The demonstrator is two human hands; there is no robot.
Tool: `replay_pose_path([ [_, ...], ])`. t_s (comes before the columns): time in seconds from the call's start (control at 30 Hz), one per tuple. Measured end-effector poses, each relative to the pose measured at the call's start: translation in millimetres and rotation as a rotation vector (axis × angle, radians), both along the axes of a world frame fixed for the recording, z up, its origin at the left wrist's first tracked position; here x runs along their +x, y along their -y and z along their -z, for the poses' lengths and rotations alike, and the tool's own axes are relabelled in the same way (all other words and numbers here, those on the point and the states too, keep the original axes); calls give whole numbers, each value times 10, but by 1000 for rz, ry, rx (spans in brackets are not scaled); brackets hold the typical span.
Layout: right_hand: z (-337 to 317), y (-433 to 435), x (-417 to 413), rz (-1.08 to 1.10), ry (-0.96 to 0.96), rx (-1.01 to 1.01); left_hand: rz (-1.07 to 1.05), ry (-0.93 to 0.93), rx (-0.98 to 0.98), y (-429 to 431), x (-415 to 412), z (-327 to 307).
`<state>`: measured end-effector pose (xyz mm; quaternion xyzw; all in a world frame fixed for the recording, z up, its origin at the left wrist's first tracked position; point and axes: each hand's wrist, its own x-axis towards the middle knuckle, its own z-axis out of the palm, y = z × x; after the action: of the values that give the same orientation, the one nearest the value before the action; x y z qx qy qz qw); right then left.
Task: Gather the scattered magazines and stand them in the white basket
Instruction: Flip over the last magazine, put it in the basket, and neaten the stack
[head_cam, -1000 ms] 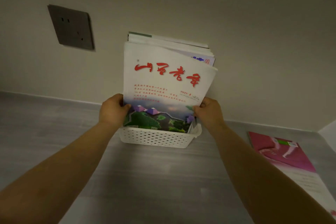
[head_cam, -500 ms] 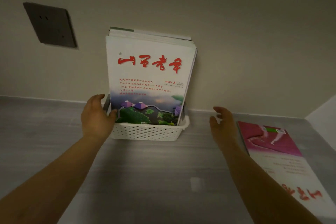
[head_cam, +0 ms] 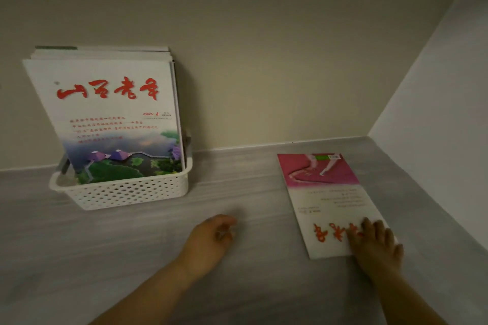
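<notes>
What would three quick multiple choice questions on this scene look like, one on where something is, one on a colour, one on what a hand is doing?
1. Where is the pink magazine?
A. in the basket
B. flat on the floor, right of the basket
C. against the wall

2. What colour is the basket?
A. white
B. blue
C. black

3. What is the right hand doing?
A. gripping the basket
B. resting on the pink magazine's near corner
C. holding a magazine aloft

Answers: 1 B, it lies flat apart from the basket. 2 A, its perforated wall is white. 3 B, the fingers lie on the cover; the left hand holds nothing.
</notes>
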<state>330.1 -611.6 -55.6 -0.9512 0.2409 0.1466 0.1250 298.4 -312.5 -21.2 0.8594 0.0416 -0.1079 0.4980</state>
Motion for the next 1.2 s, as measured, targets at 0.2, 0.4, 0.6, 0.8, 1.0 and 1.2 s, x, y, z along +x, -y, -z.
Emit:
replay_pose_path([
  [0.2, 84, 151, -116, -108, -2, 13, -4, -172, -38, 975, 275, 158],
  [0.4, 146, 224, -127, -160, -8, 19, -107, -293, -188, 1435, 570, 160],
  [0.6, 196, 250, -144, -175, 40, 15, -295, -434, -383, 1562, 775, 163],
  [0.8, 250, 262, -141, -162, 91, 2, -83, -380, -255, 1901, 841, 110],
  [1.0, 237, 313, -180, -141, 172, 99, -129, -310, -164, 1858, 711, 191],
  [1.2, 73, 373, -187, 132, 379, 321, -73, -314, -59, 1326, 329, 150],
])
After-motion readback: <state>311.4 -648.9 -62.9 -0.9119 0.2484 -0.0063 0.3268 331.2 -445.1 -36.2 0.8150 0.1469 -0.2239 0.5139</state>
